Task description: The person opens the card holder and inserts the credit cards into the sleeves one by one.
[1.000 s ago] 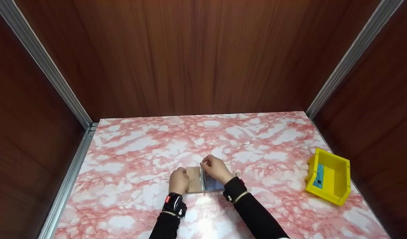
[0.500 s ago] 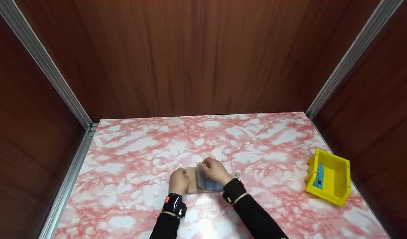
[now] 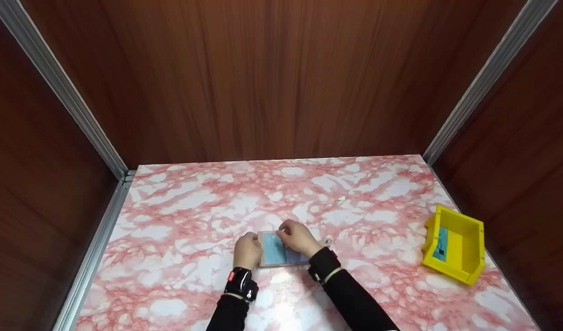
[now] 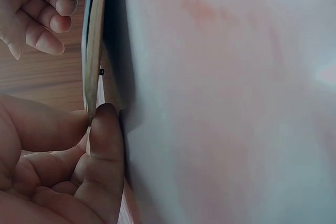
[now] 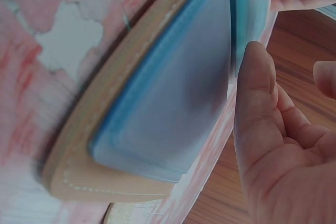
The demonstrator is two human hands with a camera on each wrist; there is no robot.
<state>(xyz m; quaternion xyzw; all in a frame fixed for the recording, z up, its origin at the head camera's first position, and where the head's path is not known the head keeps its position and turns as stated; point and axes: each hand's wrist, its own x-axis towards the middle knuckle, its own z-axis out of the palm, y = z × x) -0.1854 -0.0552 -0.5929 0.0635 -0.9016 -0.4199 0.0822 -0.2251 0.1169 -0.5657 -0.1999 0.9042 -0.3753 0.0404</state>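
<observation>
1. Since the earlier frames, the translucent blue sheet (image 3: 274, 253) has come down from a raised, folded-back position to lie nearly flat over the tan leather holder (image 3: 281, 250); both hands stayed at its edges.
2. Left hand (image 3: 247, 250): at the holder's left short edge, fingers curled, thumb and fingertip (image 4: 105, 129) pinching the leather edge against the tabletop (image 3: 194, 276).
3. Tan leather holder: flat on the tabletop near the front centre, between the two hands, long axis running left to right. Stitched border shows in the right wrist view (image 5: 79, 182).
4. Blue sheet: on top of the holder, covering the left and middle portion; its free edge (image 5: 231, 35) is lifted slightly toward the right hand.
5. Right hand (image 3: 298, 239): over the holder's far right part, fingers curled, thumb (image 5: 257, 108) against the sheet's free edge; appears to pinch it. This hand is the nearer to that edge.
6. Yellow bin (image 3: 456, 243): well apart at the right tabletop edge, a blue item inside.
</observation>
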